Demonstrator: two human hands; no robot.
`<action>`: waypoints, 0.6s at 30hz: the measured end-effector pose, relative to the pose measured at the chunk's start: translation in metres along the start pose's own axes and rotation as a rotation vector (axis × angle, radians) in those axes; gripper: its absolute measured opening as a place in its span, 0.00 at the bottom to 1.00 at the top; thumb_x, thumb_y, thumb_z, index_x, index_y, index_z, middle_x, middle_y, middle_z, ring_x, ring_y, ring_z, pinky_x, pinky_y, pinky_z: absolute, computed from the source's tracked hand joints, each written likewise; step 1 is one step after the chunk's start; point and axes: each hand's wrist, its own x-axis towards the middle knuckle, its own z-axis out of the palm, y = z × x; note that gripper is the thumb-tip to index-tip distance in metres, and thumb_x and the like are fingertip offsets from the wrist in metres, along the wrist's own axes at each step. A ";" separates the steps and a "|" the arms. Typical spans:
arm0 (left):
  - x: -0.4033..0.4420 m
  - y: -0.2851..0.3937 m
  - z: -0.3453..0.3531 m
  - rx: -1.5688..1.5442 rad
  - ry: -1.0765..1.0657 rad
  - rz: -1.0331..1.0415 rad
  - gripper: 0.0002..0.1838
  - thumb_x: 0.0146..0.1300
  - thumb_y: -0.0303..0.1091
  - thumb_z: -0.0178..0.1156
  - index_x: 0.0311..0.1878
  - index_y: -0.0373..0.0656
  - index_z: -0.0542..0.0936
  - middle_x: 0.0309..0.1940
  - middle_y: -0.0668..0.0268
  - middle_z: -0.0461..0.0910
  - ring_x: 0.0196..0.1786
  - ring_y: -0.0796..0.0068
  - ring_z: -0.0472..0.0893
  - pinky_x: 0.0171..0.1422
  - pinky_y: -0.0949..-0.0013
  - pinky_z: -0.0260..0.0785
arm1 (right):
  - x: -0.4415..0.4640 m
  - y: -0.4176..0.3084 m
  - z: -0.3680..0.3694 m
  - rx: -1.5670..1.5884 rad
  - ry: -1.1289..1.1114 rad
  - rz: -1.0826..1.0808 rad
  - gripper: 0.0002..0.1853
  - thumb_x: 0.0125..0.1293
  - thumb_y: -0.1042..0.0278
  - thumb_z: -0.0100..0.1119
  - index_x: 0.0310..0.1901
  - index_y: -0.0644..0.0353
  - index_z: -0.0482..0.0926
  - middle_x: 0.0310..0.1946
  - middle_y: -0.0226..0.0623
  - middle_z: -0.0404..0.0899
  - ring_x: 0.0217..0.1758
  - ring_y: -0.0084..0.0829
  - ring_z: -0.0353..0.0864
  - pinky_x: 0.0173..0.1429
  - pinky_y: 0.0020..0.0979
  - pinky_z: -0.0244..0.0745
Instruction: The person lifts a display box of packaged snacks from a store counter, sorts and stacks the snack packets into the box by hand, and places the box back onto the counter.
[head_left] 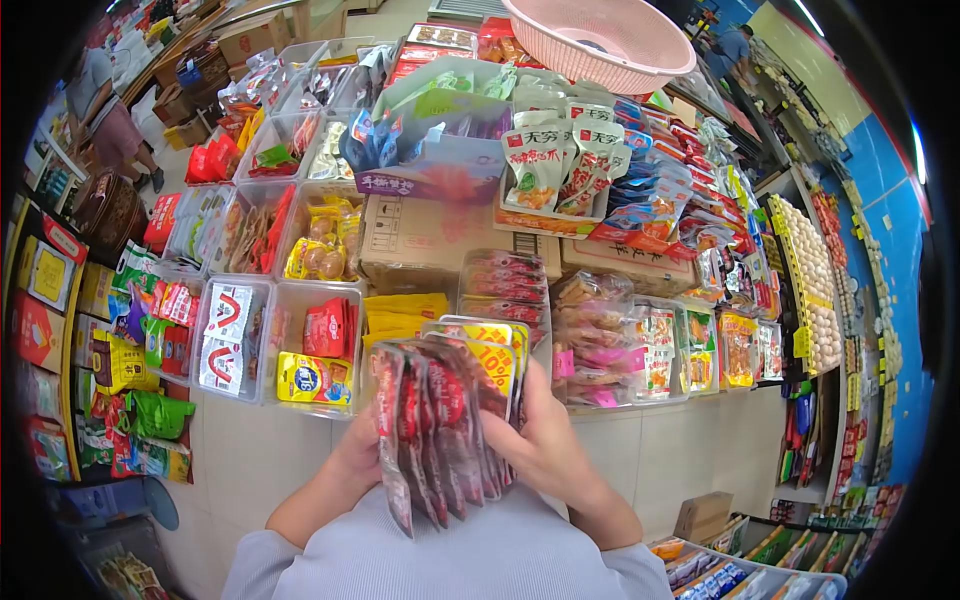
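Head view: a fanned bunch of red packets (430, 430) was held between the two hands, in front of the wearer's pale shirt (430, 555). The right hand (530, 440) was clamped on the bunch's right side, thumb laid across the front. The left hand (360, 450) was against the left edge; its fingers were hidden behind the packets, so could not tell whether they were closed. Yellow-faced packets (497, 355) printed "10%" stood behind the bunch, near the right hand's fingers.

Just beyond the hands: more red packets (505, 285) in a clear tub, with yellow packets (405, 312) to their left. Left of the left hand: a yellow-and-blue bag (312, 380) below red bags (330, 327), both in one tub. Well beyond both hands: a cardboard box (415, 240) and a pink basket (640, 70). Far right of the right hand: trays of eggs (825, 290).
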 end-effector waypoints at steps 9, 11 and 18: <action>-0.007 0.002 0.008 0.116 0.210 0.059 0.47 0.61 0.55 0.73 0.76 0.40 0.67 0.70 0.55 0.77 0.69 0.59 0.79 0.77 0.50 0.70 | -0.001 0.012 0.000 0.185 0.035 0.210 0.31 0.68 0.68 0.70 0.68 0.66 0.67 0.60 0.47 0.81 0.64 0.32 0.82 0.66 0.35 0.76; -0.003 0.002 0.008 0.109 0.251 0.057 0.52 0.57 0.62 0.74 0.77 0.39 0.66 0.71 0.54 0.75 0.71 0.57 0.77 0.78 0.49 0.69 | 0.001 0.023 -0.007 0.170 0.218 0.004 0.32 0.66 0.73 0.70 0.69 0.66 0.67 0.61 0.46 0.79 0.66 0.32 0.80 0.68 0.35 0.75; -0.009 0.003 -0.006 0.062 0.451 0.197 0.56 0.52 0.77 0.68 0.76 0.46 0.69 0.68 0.53 0.76 0.68 0.51 0.78 0.73 0.41 0.72 | -0.012 0.028 -0.083 0.363 0.547 -0.416 0.44 0.61 0.81 0.69 0.77 0.68 0.58 0.69 0.48 0.73 0.69 0.38 0.78 0.73 0.42 0.75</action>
